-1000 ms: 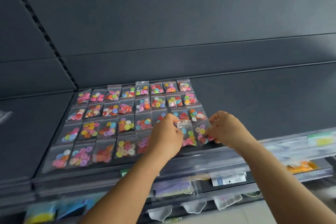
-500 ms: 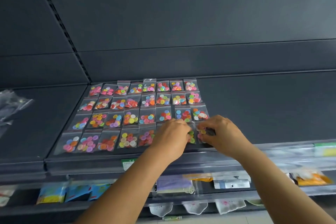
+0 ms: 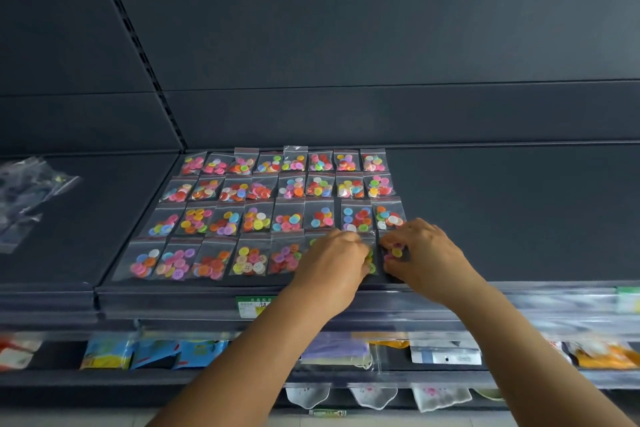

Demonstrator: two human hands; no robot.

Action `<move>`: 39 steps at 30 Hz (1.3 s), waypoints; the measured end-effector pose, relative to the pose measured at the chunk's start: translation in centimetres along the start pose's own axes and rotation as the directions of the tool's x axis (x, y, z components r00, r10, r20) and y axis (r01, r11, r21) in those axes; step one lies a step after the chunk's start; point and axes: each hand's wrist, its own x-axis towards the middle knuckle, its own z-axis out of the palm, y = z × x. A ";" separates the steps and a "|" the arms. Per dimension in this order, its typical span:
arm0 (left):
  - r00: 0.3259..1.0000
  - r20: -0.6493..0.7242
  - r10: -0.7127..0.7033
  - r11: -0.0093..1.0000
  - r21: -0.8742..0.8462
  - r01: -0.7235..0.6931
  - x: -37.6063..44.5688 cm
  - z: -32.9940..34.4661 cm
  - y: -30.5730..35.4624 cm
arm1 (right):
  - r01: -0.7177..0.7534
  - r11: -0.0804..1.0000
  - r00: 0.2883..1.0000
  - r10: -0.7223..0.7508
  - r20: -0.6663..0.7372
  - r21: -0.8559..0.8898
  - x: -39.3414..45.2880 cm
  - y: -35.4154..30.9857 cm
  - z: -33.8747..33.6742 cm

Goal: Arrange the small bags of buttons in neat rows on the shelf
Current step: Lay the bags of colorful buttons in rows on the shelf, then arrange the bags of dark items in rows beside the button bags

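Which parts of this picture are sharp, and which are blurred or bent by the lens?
Head view: the bags of buttons and both hands are sharp; the lower shelves at the bottom right smear with motion; the upright slotted rail leans and the shelf lines slant, wide-angle distortion; lighting is even, with faint glare on the plastic.

No writing can be made out. A green-and-white price tag (image 3: 250,306) on the shelf's (image 3: 519,218) front edge carries dark characters too blurred to read, and a white label (image 3: 446,356) on a packet below shows only unreadable marks.
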 end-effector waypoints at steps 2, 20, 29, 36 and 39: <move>1.000 -0.009 0.001 1.000 -0.011 -0.001 -0.2 -0.1 0.0 | 0.010 1.000 1.000 -0.010 0.011 -0.020 0.1 0.0 -0.1; 0.900 -0.283 -0.331 0.939 -0.002 0.345 -8.8 -6.2 -12.5 | 0.412 0.906 0.909 -0.416 -0.023 -0.098 4.9 -14.8 3.7; 0.854 -0.327 -0.406 0.902 0.010 0.432 -17.2 -10.6 -26.9 | 0.499 0.864 0.866 -0.499 0.025 -0.064 8.3 -30.7 11.1; 0.839 -0.310 -0.446 0.888 -0.040 0.458 -21.4 -12.8 -36.0 | 0.504 0.863 0.863 -0.501 0.060 -0.038 10.7 -40.4 15.3; 0.826 -0.300 -0.476 0.874 -0.058 0.483 -22.3 -13.2 -38.8 | 0.506 0.862 0.861 -0.502 0.078 -0.030 11.9 -43.1 16.4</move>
